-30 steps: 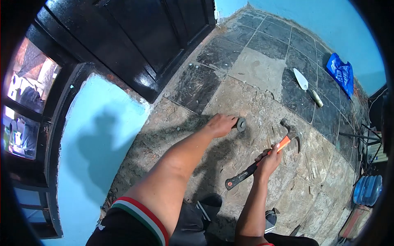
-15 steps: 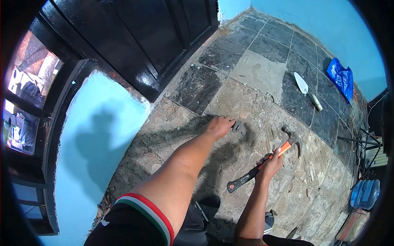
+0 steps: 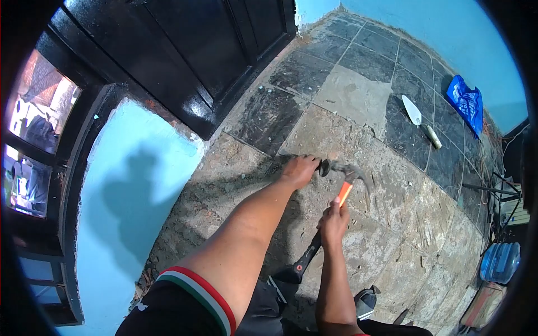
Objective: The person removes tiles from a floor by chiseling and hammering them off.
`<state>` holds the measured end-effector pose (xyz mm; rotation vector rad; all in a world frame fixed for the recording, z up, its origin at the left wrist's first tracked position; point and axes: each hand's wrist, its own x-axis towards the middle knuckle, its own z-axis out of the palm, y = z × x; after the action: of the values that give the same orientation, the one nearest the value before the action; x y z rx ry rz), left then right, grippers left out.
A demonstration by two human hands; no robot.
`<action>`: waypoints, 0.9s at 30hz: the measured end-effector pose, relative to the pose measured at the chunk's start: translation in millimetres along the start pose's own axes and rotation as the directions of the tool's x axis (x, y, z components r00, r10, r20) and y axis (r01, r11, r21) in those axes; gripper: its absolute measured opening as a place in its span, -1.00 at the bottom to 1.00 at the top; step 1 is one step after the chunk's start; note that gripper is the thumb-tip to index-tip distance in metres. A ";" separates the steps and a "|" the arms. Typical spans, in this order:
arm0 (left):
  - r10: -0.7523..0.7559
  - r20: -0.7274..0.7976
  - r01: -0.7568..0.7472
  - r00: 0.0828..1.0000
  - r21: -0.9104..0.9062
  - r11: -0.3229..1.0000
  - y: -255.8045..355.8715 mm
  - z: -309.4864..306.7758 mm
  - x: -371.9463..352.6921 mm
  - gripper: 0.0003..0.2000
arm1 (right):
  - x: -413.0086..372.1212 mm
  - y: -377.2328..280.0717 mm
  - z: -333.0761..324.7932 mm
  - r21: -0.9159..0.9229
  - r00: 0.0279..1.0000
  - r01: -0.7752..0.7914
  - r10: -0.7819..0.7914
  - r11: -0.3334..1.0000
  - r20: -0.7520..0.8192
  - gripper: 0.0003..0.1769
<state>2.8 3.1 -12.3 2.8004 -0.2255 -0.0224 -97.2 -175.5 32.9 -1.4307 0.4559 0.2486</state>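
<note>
Your left hand (image 3: 300, 169) pinches a chisel (image 3: 324, 167) against the floor (image 3: 392, 235). Your right hand (image 3: 333, 221) is clenched around the hammer (image 3: 343, 193), whose head touches the chisel.

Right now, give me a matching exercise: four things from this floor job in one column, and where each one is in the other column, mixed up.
Things:
1. claw hammer
2. trowel
3. blue plastic bag
4. chisel

Places:
A. at the foot of the blue wall
B. lying loose on the dark tiles
C. in the grip of the right hand
D. held to the floor by the left hand

Pairs: 1-C, 2-B, 3-A, 4-D.
</note>
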 end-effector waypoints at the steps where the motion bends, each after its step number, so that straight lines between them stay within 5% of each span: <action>1: -0.010 -0.022 0.010 1.000 -0.008 1.000 0.2 -1.2 1.3 -0.67 | 0.7 -10.0 -4.1 0.062 1.000 0.005 -0.004 0.998 -0.012 -0.61; 4: 0.034 -0.080 -0.033 0.996 0.003 0.999 -6.0 -3.3 9.9 -0.70 | -3.1 -44.7 -17.4 0.072 0.933 0.272 -0.244 0.960 -0.264 -0.62; 7: 0.049 -0.075 -0.046 0.996 0.037 0.998 -4.2 -5.0 7.8 -0.72 | 5.9 -48.3 -29.1 0.188 0.833 0.415 -0.289 0.890 -0.472 -0.63; 10: 0.052 -0.057 -0.047 0.997 0.083 0.995 -5.1 -0.3 11.2 -0.71 | 42.8 55.8 -21.5 -0.204 0.639 0.506 -0.523 0.838 -0.563 -0.63; 11: 0.060 -0.050 -0.055 0.997 0.100 0.993 -6.7 4.4 13.2 -0.69 | 36.1 61.2 -16.3 -0.254 0.880 0.304 -0.372 0.918 -0.294 -0.62; 12: 0.055 -0.059 -0.049 0.997 0.097 0.994 -6.1 7.5 13.7 -0.70 | 27.5 65.4 -8.8 -0.360 0.993 0.104 -0.118 0.927 -0.018 -0.61; 15: 0.054 -0.095 -0.042 0.994 0.119 0.992 -4.7 6.5 14.3 -0.71 | 1.6 19.5 1.8 -0.077 0.985 -0.173 0.170 0.982 -0.037 -0.59; 18: -0.082 0.012 0.081 0.997 0.048 0.996 7.0 -1.8 9.1 -0.70 | 3.6 34.1 -10.5 -0.127 0.989 -0.140 0.132 0.982 -0.071 -0.61; 27: -0.010 0.202 -0.025 0.979 0.172 0.985 13.8 6.1 -8.6 -0.68 | 11.4 17.5 -36.0 -0.030 0.985 -0.141 0.137 0.990 -0.108 -0.59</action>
<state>-8.0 -10.4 -13.7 2.9711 -0.3001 -0.3016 -100.0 -209.8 9.5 -1.4555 0.6420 0.2963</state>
